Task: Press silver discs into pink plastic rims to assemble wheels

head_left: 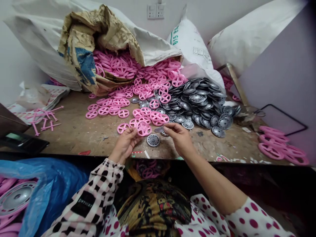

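Observation:
My left hand [126,142] is at the table's front edge with its fingers closed on a pink spoked wheel [143,128]. My right hand [179,135] is beside it, fingertips pinched on a silver disc [160,130]. Another silver disc [153,140] lies flat on the wood between both hands. Behind them spreads a heap of pink wheels [138,89] spilling from a torn sack [98,39], and to its right lies a pile of silver discs [199,102].
Pink plastic sprues [44,118] lie on the left of the wooden table [81,135]. More pink wheels [281,148] sit at the right end. A blue bag [49,187] with assembled pieces stands below left. White sacks lean on the back wall.

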Action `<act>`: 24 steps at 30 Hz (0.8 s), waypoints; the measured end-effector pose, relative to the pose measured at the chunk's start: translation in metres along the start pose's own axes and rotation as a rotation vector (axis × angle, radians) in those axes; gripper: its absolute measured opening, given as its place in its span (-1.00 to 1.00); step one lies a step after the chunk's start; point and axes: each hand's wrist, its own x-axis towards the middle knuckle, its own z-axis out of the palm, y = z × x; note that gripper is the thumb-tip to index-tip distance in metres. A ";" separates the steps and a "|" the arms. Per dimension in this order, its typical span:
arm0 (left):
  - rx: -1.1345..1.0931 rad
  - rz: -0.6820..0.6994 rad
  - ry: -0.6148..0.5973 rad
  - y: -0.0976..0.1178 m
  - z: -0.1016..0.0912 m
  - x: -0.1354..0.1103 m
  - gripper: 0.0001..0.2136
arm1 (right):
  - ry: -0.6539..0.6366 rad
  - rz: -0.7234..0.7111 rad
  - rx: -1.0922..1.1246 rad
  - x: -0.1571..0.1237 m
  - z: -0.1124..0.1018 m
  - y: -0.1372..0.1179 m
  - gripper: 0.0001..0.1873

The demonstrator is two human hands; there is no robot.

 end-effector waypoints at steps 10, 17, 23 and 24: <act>-0.217 -0.090 -0.083 -0.008 0.007 -0.023 -0.89 | -0.179 -0.488 -0.601 -0.016 0.039 -0.004 -0.64; -0.170 -0.074 -0.119 -0.016 0.005 -0.028 -0.81 | -0.229 -0.651 -0.913 -0.037 0.039 -0.005 -0.62; -0.114 -0.066 -0.152 -0.011 0.008 -0.033 -0.77 | -0.300 -0.274 -0.458 -0.023 0.033 -0.014 -0.58; -0.093 -0.063 -0.151 -0.011 0.009 -0.033 -0.76 | -0.339 -0.180 -0.372 -0.020 0.033 -0.013 -0.63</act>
